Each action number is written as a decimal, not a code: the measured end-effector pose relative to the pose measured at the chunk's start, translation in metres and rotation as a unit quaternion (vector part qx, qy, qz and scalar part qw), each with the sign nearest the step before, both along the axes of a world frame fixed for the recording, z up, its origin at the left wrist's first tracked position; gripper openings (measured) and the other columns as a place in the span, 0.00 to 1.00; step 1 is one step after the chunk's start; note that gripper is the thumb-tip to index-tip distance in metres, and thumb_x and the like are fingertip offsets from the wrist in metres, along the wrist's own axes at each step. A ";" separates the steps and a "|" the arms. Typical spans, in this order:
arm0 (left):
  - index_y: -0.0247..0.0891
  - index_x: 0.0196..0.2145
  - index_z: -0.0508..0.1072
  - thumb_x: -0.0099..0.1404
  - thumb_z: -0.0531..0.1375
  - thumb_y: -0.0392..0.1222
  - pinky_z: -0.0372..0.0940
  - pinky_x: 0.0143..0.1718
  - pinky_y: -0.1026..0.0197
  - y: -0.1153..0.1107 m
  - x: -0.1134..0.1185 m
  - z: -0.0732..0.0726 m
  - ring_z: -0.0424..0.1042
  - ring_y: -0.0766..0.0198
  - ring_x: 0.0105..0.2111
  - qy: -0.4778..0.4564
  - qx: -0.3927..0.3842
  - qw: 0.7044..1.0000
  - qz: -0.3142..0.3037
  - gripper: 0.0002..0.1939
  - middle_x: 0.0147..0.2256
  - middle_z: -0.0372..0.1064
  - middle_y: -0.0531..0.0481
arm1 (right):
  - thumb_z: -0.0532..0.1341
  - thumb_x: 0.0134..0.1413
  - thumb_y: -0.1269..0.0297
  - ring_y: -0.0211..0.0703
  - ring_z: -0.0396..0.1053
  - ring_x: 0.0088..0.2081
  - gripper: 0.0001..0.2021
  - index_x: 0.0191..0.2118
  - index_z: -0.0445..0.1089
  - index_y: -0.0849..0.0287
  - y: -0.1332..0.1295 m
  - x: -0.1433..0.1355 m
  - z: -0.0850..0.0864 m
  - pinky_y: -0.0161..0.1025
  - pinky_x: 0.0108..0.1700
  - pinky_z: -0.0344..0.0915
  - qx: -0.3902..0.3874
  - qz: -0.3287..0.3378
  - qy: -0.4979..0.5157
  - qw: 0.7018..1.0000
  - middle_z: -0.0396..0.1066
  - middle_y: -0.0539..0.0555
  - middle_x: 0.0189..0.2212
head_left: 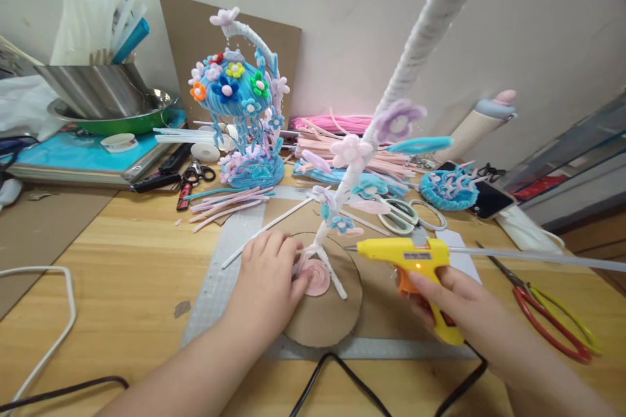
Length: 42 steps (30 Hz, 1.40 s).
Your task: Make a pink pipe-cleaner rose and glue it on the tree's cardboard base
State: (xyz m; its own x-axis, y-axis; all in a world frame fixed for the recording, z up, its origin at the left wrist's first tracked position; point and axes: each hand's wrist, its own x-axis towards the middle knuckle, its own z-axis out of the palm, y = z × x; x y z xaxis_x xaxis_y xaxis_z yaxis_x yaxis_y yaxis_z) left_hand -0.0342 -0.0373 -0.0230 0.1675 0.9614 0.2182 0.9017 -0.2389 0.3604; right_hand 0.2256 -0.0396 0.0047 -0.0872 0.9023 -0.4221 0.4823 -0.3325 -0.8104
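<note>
My right hand (450, 300) is wrapped round the handle of a yellow glue gun (405, 251), its nozzle pointing left and an orange light lit. A clear glue stick (533, 259) sticks out of its back. My left hand (268, 273) is closed at the foot of a white wrapped stem (349, 182), with the thumb on a flat pink pipe-cleaner coil (317, 277). Its fingertips are partly hidden. The coil lies on a round cardboard disc (320, 329). Fuzzy flowers and leaves, among them a purple flower (398, 120), are fixed along the stem, which leans right and leaves the view at the top.
A decorated blue jellyfish model (237, 98) stands behind, with pink pipe cleaners (342, 143) to its right. Red-and-yellow-handled scissors (552, 319) lie at right, green-handled scissors (398, 215) behind the glue gun. A black cable (342, 371) crosses the front. Steel bowl (98, 88) at left.
</note>
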 end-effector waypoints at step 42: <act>0.42 0.34 0.72 0.63 0.59 0.38 0.59 0.44 0.50 -0.004 -0.001 0.000 0.64 0.54 0.44 0.033 0.064 0.997 -0.026 0.03 0.41 0.67 0.49 | 0.53 0.61 0.62 0.44 0.73 0.33 0.09 0.38 0.70 0.52 0.035 -0.103 -0.018 0.38 0.30 0.52 0.304 0.208 -0.342 0.865 0.77 0.50 0.32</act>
State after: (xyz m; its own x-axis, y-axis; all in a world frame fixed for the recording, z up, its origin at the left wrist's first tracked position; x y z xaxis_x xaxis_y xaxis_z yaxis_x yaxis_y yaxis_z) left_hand -0.0352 -0.0413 -0.0231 0.2337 0.9164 0.3250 0.9080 -0.3252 0.2641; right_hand 0.1229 -0.0047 -0.0129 -0.3756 0.9260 0.0378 0.8929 0.3725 -0.2529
